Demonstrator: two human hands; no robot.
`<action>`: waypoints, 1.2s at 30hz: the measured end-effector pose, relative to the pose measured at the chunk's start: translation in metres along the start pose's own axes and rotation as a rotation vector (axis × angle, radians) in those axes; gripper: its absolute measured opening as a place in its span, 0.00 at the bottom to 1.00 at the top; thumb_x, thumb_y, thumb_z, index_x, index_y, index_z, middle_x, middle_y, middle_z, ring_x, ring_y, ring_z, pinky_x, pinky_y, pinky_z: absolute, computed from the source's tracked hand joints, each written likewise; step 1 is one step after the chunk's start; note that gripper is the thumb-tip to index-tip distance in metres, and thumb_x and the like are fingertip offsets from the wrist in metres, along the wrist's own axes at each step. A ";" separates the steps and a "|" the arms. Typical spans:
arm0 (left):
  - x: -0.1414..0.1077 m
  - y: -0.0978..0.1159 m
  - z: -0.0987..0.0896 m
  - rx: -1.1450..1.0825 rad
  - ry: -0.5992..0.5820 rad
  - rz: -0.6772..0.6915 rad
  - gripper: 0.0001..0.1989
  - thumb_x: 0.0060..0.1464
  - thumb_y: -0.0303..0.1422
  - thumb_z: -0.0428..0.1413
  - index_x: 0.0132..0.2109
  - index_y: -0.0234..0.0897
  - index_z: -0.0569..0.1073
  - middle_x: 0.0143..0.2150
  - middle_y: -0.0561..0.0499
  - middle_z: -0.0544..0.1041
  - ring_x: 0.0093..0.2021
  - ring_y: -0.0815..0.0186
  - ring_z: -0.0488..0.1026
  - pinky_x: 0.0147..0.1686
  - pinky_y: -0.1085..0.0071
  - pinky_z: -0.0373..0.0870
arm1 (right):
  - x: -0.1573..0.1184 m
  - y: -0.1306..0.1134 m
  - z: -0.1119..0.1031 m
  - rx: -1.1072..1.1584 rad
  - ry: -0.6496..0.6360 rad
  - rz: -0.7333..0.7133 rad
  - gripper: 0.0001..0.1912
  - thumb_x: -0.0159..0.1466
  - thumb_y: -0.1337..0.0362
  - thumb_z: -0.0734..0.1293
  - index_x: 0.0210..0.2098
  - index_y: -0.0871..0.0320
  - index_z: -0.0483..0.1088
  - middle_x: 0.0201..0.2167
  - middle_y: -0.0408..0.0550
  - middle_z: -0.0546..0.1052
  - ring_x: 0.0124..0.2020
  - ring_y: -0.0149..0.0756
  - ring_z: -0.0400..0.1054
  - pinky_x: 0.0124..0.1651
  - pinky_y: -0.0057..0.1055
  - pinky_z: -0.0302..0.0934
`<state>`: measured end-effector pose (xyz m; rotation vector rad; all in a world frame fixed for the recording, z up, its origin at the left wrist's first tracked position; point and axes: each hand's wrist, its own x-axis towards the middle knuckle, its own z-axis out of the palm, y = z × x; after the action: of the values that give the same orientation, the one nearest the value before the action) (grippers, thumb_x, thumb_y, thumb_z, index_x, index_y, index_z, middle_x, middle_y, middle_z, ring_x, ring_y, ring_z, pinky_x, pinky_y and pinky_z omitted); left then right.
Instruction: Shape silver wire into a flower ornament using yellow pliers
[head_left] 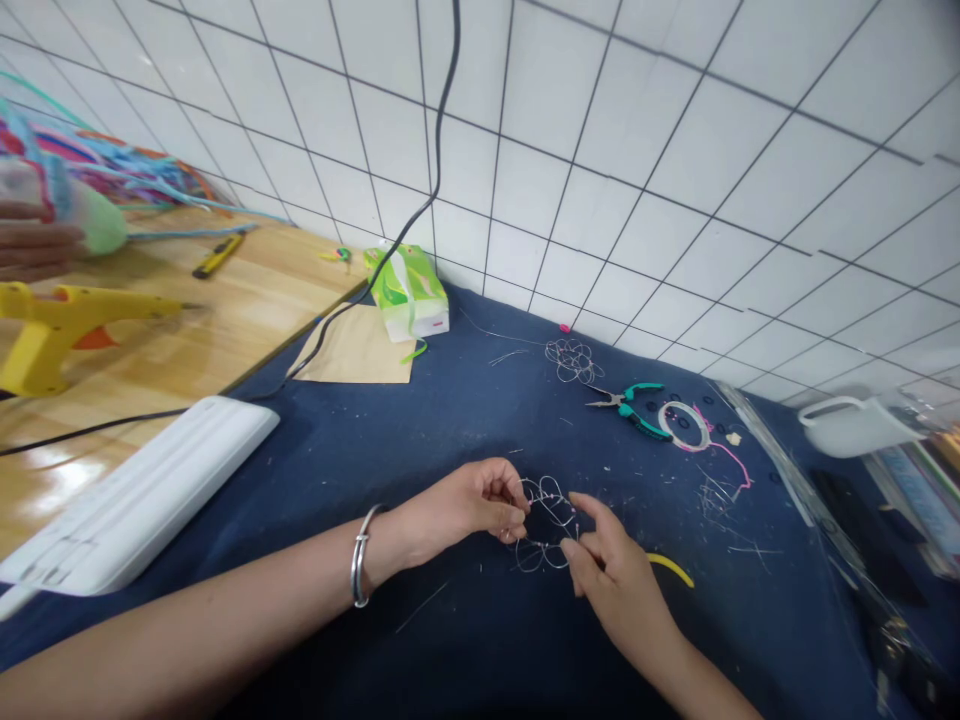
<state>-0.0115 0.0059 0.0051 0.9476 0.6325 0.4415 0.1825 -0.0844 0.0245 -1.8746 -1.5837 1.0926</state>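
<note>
Between my two hands is a ring of thin silver wire bent into petal-like loops (551, 498), with small beads along it. My left hand (491, 500) pinches its left side between thumb and fingers; a bracelet sits on that wrist. On the right side, my right hand (604, 550) grips the ring with thumb below and index finger above. Behind the hands lies a second looped wire piece (571, 360). Teal-handled pliers (630, 405) rest open-jawed to its right, near a white ring-shaped roll (684, 426) with pink cord.
A white power strip (142, 495) lies at left, with a black cable (420, 210) crossing. Tissue pack (409, 290) and brown paper (356, 345) sit by the wall. Another person's hand (34, 245) is near a yellow glue gun (67, 325). At right stands a white jug (859, 425).
</note>
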 end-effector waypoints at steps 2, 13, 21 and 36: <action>0.000 -0.001 0.000 -0.001 0.001 0.008 0.08 0.47 0.27 0.58 0.36 0.33 0.67 0.29 0.51 0.73 0.29 0.69 0.70 0.34 0.68 0.67 | -0.001 -0.001 -0.001 -0.048 -0.013 -0.005 0.26 0.62 0.61 0.58 0.58 0.58 0.49 0.16 0.34 0.66 0.21 0.32 0.63 0.34 0.31 0.59; 0.001 -0.003 -0.002 0.065 -0.002 0.022 0.08 0.47 0.26 0.57 0.37 0.33 0.68 0.29 0.51 0.73 0.29 0.70 0.69 0.34 0.69 0.66 | -0.001 0.000 -0.004 -0.168 -0.058 -0.024 0.29 0.62 0.62 0.57 0.61 0.57 0.43 0.17 0.35 0.69 0.23 0.33 0.66 0.32 0.30 0.59; 0.001 -0.002 0.000 0.132 0.017 0.000 0.08 0.47 0.26 0.56 0.37 0.34 0.68 0.29 0.52 0.73 0.29 0.69 0.70 0.33 0.70 0.66 | 0.008 0.012 0.013 -0.535 0.084 -0.271 0.29 0.65 0.61 0.54 0.62 0.60 0.40 0.22 0.44 0.72 0.23 0.36 0.67 0.30 0.32 0.59; 0.005 -0.003 -0.004 0.148 0.014 -0.003 0.10 0.46 0.24 0.56 0.38 0.34 0.67 0.30 0.51 0.73 0.30 0.69 0.70 0.34 0.68 0.66 | 0.022 0.005 -0.005 -0.786 0.165 -0.695 0.16 0.63 0.68 0.58 0.50 0.57 0.65 0.30 0.49 0.72 0.30 0.35 0.64 0.32 0.31 0.58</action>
<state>-0.0100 0.0094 -0.0007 1.0847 0.6864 0.4033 0.1896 -0.0639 0.0176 -1.4988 -2.4928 -0.0047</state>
